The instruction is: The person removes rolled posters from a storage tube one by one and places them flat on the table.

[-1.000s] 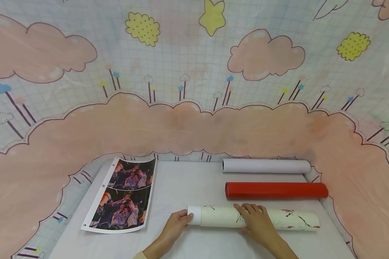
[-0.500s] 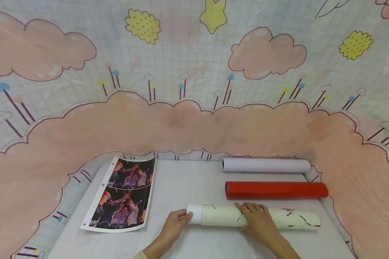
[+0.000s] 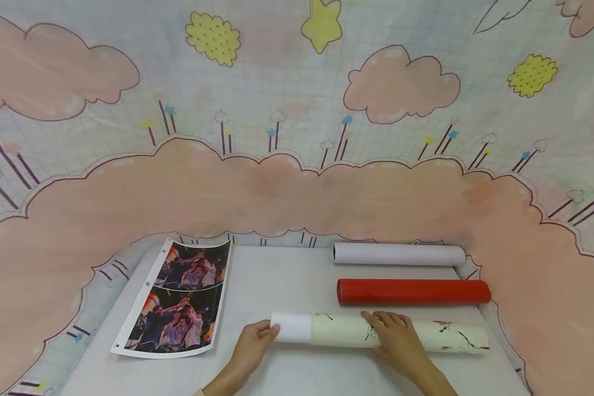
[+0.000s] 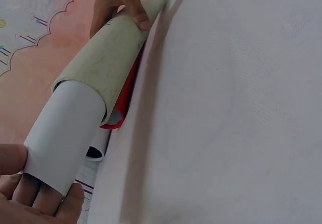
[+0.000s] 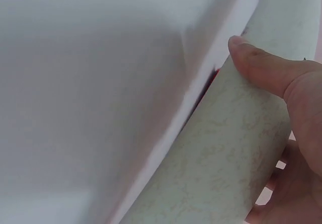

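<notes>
From my remote feed I see the left hand [image 3: 253, 345] at lower centre of the head view, pinching the outer end of a white roll [image 3: 290, 328], thumb on the outside. The right hand [image 3: 400, 342], lower right of centre, is wrapped over a cream tube [image 3: 340, 331] with dark branch and reddish marks. The white roll sticks out of the cream tube's left end, part of it inside; both run nearly level across the lower part of the frame. Just above the cream tube, a red tube [image 3: 413, 292] lies on the white desk [image 3: 279, 278], and above that a white tube [image 3: 400, 254] lies near the far edge. Left of centre, I see a printed sheet [image 3: 177, 308] bearing two similar photos, one above the other. A cloud-patterned backdrop [image 3: 297, 192] fills the upper frame.
</notes>
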The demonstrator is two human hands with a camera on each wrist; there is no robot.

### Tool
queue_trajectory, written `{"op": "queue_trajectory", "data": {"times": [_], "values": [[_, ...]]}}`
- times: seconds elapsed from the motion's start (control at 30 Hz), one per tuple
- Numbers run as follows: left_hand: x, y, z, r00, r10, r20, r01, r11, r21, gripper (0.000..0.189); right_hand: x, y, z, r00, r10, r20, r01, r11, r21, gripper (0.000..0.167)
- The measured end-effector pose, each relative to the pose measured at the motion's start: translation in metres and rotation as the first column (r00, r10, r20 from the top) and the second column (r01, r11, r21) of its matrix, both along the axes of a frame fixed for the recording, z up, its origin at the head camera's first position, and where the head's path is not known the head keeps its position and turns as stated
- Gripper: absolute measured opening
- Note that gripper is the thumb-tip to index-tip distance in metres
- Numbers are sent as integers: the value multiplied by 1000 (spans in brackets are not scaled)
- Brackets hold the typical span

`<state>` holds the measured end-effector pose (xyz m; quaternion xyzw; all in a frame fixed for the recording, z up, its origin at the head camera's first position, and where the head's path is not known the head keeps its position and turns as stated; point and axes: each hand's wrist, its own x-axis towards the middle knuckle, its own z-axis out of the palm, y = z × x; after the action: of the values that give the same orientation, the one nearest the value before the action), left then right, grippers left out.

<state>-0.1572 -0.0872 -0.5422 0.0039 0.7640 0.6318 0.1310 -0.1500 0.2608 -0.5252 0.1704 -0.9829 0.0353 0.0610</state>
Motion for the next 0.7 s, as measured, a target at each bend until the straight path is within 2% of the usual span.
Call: {"op": "queue_trajectory", "data": {"times": [0.13,0.3,0.4,0.53,0.7], "values": [[1,-10,8,999,44,3,-44,998,-40,39,1,2,1,1000,-14,-23,14,1000,-6,86],[3,-13,19,995,99,-31,-101,992,-82,36,3,12,3,997,-15,-76,14,1000,-10,87],[5,-16,27,990,132,-40,-135,987,-90,32,1,14,5,998,-16,-63,15,1000,-18,88],[7,-23,36,984,156,-84,-165,979,-118,30,0,13,7,999,-25,-43,23,999,-44,86],[6,-34,45,977,185,-108,-198,972,-124,28,3,14,9,998,-35,-61,31,997,-68,86]]}}
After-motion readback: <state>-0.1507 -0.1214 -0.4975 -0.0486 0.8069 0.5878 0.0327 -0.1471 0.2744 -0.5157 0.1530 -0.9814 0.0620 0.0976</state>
